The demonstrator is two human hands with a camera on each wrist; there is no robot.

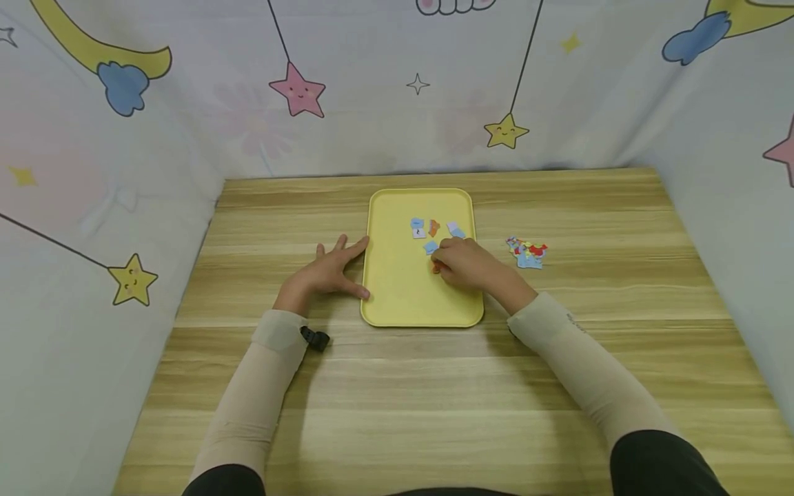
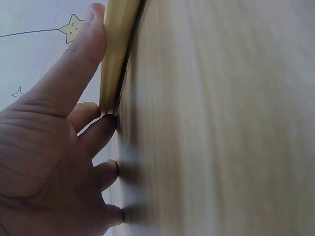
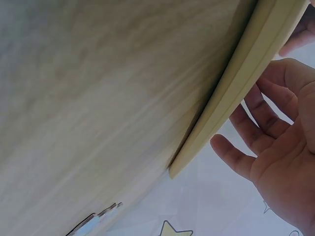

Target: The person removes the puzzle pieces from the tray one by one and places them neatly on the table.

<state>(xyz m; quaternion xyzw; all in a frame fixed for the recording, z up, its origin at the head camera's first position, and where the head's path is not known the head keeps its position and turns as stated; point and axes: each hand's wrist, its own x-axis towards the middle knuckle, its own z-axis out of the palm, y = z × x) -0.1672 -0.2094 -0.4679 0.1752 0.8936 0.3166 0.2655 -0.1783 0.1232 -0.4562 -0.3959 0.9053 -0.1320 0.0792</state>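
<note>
A yellow rectangular tray (image 1: 397,293) lies on the wooden table. My left hand (image 1: 319,274) is at its left side, fingers spread, with thumb and forefinger against the rim; the left wrist view shows the thumb along the tray's edge. Over the tray's right half, my right hand (image 1: 468,265) pinches a small orange piece (image 1: 436,267), partly covered by the fingertips. Around it on the tray lie small flat picture pieces: a blue-and-white pair (image 1: 418,228), another orange piece (image 1: 433,227), a blue piece (image 1: 431,247) and a white-and-blue one (image 1: 455,229).
To the right of the tray, a little heap of colourful cut-out pieces (image 1: 528,253) lies on the table (image 1: 397,413). White cloth with stars and moons (image 1: 372,138) hangs behind the table and at both sides.
</note>
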